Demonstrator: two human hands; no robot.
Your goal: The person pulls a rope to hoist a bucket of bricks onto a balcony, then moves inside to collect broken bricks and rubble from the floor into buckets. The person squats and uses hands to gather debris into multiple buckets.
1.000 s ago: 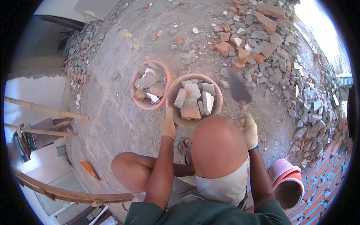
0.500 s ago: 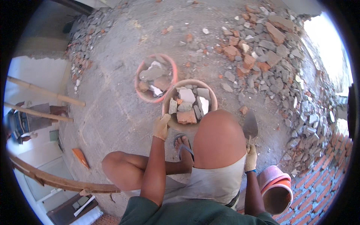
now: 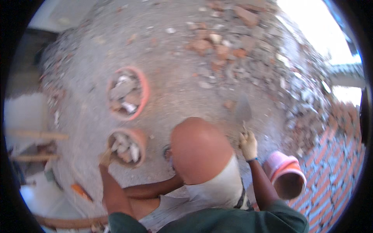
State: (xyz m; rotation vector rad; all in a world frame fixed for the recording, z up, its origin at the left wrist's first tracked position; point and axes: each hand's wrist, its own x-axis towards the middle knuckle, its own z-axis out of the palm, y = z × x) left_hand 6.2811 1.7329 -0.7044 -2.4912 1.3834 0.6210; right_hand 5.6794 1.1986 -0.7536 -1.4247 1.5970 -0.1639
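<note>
My gloved left hand is closed on the left rim of a bucket filled with grey rubble chunks and a reddish brick piece. The bucket leans a little, left of my raised knee. My gloved right hand grips the handle of a trowel, its blade pointing away from me over the dusty ground. Beyond the held bucket stands a pink-orange bucket, also full of broken concrete and pale pieces. The picture is blurred by motion, so the left fingertips do not show sharply.
A heap of broken bricks and concrete spreads over the far right. Stacked pinkish buckets lie tipped by my right forearm, beside a brick surface. Wooden poles and an orange fragment are at the left.
My left hand has pulled the rubble bucket left and nearer, away from the other full bucket. My view has shifted right. The trowel remains in my right hand.
</note>
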